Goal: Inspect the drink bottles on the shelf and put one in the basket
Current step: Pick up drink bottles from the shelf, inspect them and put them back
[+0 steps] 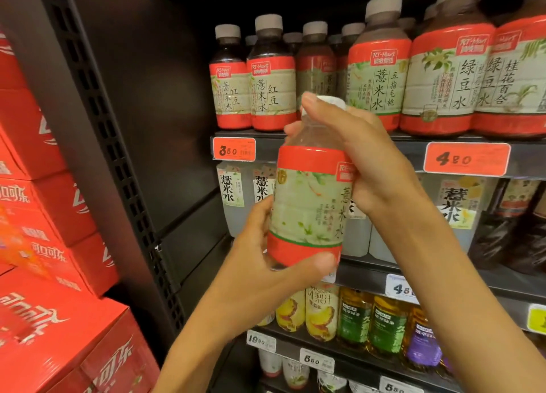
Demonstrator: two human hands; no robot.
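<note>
I hold a drink bottle (307, 203) with a red and pale green label and a white cap upright in front of the shelf. My left hand (260, 262) cups its base from below and the left, thumb across the red bottom band. My right hand (357, 159) wraps the neck and cap from the right. Similar red-labelled bottles (271, 91) stand in rows on the shelf (331, 150) behind. No basket is in view.
Stacked red cola cartons (53, 245) fill the left side, beside a black perforated shelf upright (118, 162). Lower shelves carry clear-water bottles (233, 203), yellow juice bottles (319, 316) and green tea bottles (384, 324). Orange price tags (466, 159) line the shelf edges.
</note>
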